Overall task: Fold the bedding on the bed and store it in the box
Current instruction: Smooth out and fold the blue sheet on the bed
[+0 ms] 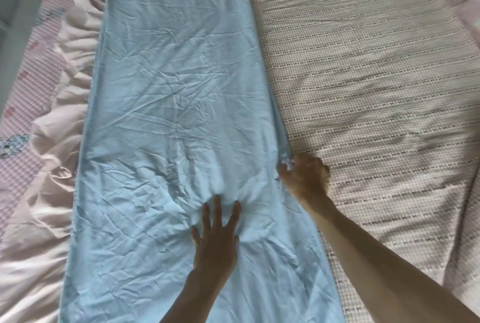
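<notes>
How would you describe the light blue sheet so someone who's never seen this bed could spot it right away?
On the bed covered by a beige checked mattress cover, a long strip of wrinkled light blue sheet runs lengthwise. The left hand presses flat on it; the right hand pinches its right edge. It is the only plain blue fabric, between the cover and a ruffled pink quilt.

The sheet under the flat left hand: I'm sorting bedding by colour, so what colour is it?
Plain light blue sheet, creased, seen in the head view.
</notes>
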`<state>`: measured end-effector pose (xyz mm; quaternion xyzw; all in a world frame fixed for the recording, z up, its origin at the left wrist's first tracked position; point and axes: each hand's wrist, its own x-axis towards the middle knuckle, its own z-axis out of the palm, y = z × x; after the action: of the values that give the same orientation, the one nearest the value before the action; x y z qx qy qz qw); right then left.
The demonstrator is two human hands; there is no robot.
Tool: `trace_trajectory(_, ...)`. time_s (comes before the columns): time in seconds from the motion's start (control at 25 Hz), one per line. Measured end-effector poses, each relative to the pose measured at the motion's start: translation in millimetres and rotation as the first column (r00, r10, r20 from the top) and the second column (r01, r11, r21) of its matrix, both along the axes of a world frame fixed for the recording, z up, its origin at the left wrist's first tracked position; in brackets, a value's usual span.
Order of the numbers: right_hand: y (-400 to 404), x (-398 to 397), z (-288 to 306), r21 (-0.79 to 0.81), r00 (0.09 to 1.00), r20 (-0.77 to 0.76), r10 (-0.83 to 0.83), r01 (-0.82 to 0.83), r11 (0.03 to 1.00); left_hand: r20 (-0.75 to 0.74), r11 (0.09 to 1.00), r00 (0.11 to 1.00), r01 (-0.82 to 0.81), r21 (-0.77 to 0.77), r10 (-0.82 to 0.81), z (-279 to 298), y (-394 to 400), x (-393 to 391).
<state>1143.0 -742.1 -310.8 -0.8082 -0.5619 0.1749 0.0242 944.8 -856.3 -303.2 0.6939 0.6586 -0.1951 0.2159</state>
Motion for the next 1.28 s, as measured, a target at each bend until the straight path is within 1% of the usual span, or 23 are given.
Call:
trace_trajectory(0.16,-0.7,-9.0,-1.4,-0.102,0.969,0.189,0.159,-0.142,0.985,0.023,1.0,1.0,-0.019,0.005,0.019,-1.6,-3.5,3.4)
trace_trajectory(0.2,0.3,-9.1,-1.2,-0.12,0.964,0.197,0.179,-0.158,0.98,0.028,1.0,0.999,-0.021,0.001,0.021,-1.1,-3.8,3.5)
trace_trajectory(0.24,0.9,-8.6,-1.3,-0.11,0.971,0.17,0.167,-0.149,0.983,0.027,1.0,0.999,-0.02,-0.001,0.02,-0.7,-3.7,2.6)
trace_trajectory(0.32,3.0,-4.3,2.4,-0.062,0.997,0.059,0.054,-0.05,0.997,0.015,1.0,1.0,-0.011,0.01,0.011,-1.3,-3.6,1.2)
trace_trajectory(0.4,1.6,4.6,6.1,-0.008,0.999,-0.013,-0.049,0.049,0.999,0.011,1.0,1.0,-0.009,0.008,0.009,-1.1,-4.6,1.5)
trace_trajectory(0.52,2.3,22.1,18.0,0.026,0.967,-0.121,-0.224,0.229,0.973,0.029,1.0,1.0,-0.009,0.017,0.009,0.4,-4.0,2.2)
trace_trajectory(0.56,0.7,25.9,19.9,0.025,0.956,-0.155,-0.251,0.258,0.966,0.035,1.0,0.999,-0.009,0.009,0.009,1.7,-3.6,1.2)
trace_trajectory(0.6,-1.3,27.8,20.8,-0.001,0.949,-0.164,-0.268,0.271,0.962,0.04,1.0,0.999,-0.007,0.003,0.007,3.2,-3.9,0.0)
trace_trajectory(0.68,-1.4,24.1,22.6,-0.029,0.953,-0.12,-0.277,0.276,0.961,0.03,1.0,0.999,0.012,0.003,-0.012,7.1,-4.4,-0.8)
trace_trajectory(0.72,1.8,18.8,23.6,0.022,0.97,-0.078,-0.229,0.231,0.973,0.03,1.0,0.999,0.023,0.005,-0.023,9.2,-1.2,-0.6)
trace_trajectory(0.76,8.6,9.4,24.3,0.145,0.991,-0.038,-0.125,0.129,0.981,0.041,0.999,0.999,0.034,0.017,-0.035,12.8,6.1,-0.8)
trace_trajectory(0.8,17.3,-2.4,22.2,0.299,0.999,-0.022,0.048,-0.039,0.953,0.056,0.998,0.997,0.05,0.038,-0.052,15.5,16.4,-2.2)
trace_trajectory(0.84,24.9,-13.9,20.3,0.388,0.96,0.011,0.278,-0.261,0.884,0.067,0.996,0.996,0.063,0.06,-0.067,18.7,28.1,-4.0)
trace_trajectory(0.88,30.3,-21.3,11.3,0.394,0.88,0.074,0.469,-0.458,0.797,0.066,0.995,0.995,0.066,0.073,-0.071,21.0,39.3,-7.7)
trace_trajectory(0.92,31.3,-20.9,-5.9,0.32,0.818,0.135,0.559,-0.57,0.757,0.053,0.996,0.997,0.053,0.077,-0.058,20.5,48.0,-13.0)
trace_trajectory(0.96,28.2,-12.2,-19.1,0.185,0.82,0.162,0.548,-0.571,0.8,0.033,0.998,0.999,0.029,0.05,-0.03,17.3,51.8,-18.2)
trace_trajectory(1.0,20.8,1.4,-25.2,0.043,0.873,0.198,0.446,-0.463,0.885,0.013,1.0,1.0,0.0,-0.007,0.0,13.2,50.2,-20.7)
trace_trajectory(1.04,18.3,14.1,-29.0,-0.06,0.912,0.265,0.312,-0.307,0.95,-0.012,0.999,1.0,-0.016,-0.052,0.016,9.7,48.1,-21.5)
trace_trajectory(1.08,22.4,18.0,-23.9,-0.128,0.924,0.313,0.219,-0.187,0.974,-0.037,0.997,0.999,-0.024,-0.078,0.021,6.5,45.3,-22.5)
trace_trajectory(1.12,28.9,14.7,-15.3,-0.121,0.921,0.331,0.204,-0.173,0.977,-0.044,0.994,0.999,-0.028,-0.104,0.024,5.0,42.9,-20.2)
trace_trajectory(1.16,38.1,1.5,-3.3,-0.033,0.923,0.303,0.24,-0.241,0.97,-0.027,0.992,0.999,-0.031,-0.12,0.027,5.8,45.1,-16.3)
trace_trajectory(1.24,41.0,-32.5,-0.8,0.227,0.89,0.207,0.407,-0.448,0.865,0.02,0.994,0.999,-0.034,-0.099,0.036,4.0,51.3,-19.9)
trace_trajectory(1.28,26.8,-43.9,-10.9,0.285,0.864,0.158,0.478,-0.503,0.816,0.046,0.997,0.998,-0.038,-0.069,0.042,0.5,46.3,-27.5)
